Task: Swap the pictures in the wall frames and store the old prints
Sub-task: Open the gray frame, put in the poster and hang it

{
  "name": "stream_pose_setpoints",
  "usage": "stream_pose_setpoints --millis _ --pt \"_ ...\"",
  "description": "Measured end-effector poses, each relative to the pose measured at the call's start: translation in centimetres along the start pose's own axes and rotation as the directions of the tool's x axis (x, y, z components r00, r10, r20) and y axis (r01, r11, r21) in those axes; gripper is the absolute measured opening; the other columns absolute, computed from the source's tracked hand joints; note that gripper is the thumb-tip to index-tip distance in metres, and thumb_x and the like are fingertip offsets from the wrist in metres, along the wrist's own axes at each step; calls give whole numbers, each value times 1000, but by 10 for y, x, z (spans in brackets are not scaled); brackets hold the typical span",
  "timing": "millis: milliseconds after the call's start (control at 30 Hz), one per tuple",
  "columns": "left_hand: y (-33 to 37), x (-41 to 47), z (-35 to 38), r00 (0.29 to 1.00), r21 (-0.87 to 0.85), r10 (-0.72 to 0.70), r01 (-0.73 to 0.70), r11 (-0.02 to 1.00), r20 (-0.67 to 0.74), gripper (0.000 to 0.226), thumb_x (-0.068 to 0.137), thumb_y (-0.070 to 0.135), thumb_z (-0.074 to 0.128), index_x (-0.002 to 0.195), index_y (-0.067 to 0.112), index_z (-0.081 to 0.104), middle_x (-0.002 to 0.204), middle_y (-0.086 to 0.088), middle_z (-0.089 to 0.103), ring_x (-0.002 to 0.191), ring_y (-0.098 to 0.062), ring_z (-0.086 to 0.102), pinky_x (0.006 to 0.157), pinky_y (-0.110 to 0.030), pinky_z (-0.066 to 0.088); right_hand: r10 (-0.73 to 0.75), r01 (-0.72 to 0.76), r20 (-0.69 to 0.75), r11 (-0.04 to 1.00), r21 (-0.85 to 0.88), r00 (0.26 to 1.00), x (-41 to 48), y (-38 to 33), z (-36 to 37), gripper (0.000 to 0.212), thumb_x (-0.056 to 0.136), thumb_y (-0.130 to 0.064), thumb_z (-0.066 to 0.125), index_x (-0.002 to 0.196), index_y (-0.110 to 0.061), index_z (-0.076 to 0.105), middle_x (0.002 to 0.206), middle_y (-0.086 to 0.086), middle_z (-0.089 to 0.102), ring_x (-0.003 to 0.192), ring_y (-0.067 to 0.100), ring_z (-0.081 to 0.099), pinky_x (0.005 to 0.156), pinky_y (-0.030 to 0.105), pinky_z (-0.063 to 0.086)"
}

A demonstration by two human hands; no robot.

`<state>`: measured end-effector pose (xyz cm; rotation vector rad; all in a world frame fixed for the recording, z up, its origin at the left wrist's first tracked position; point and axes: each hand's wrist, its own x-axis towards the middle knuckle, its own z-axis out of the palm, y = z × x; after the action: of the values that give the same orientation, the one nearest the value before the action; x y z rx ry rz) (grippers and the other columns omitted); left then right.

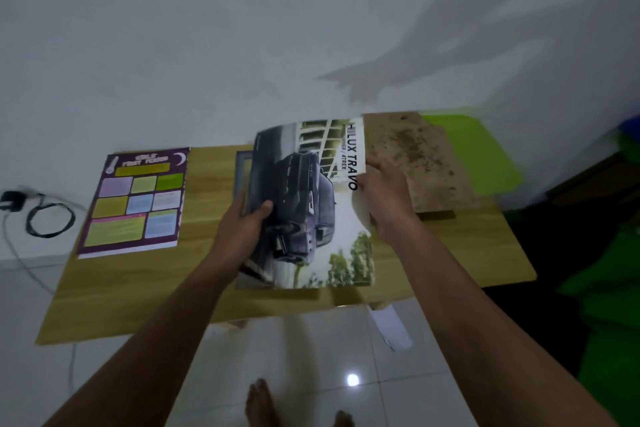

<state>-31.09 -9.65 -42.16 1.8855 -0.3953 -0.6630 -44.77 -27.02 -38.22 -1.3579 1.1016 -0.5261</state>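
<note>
While blur softens much of the view, we can see the car print (311,204) at the centre of the frame, over the wooden table (121,288). Our left hand (247,222) grips its left edge, thumb on top and fingers hidden beneath. Our right hand (388,198) holds the right edge, thumb out of sight. A grey frame (242,166) peeks out under the print's left side, mostly covered. At upper right lies a stained backing board (419,163), and at left a purple poster (135,201) whose text we cannot read.
</note>
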Motion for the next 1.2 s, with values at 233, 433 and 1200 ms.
stream_pose_setpoints --millis 233,433,1200 --pt "-40 -39 32 984 37 -125 121 992 125 69 87 6 67 146 28 39 111 -13 70 94 -23 69 86 -40 56 -6 13 36 983 -185 999 -15 64 -57 40 97 -3 48 132 -19 56 117 2 66 80 5 58 56 17 41" --pt "-77 -55 54 988 271 -139 115 956 73 70 78 18 77 141 26 47 107 -10 68 94 -24 66 85 -43 55 43 -7 109 952 -307 993 -17 129 -78 55 88 -6 68 138 -26 54 98 1 73 82 13 66 68 25 46" --pt "-92 -47 183 969 674 112 -235 700 221 41 89 25 61 128 18 51 114 -7 56 105 -25 56 76 -31 45 -78 -2 -67 640 -768 995 21 201 -151 37 96 -15 56 132 -14 54 122 15 51 110 34 53 86 32 42"
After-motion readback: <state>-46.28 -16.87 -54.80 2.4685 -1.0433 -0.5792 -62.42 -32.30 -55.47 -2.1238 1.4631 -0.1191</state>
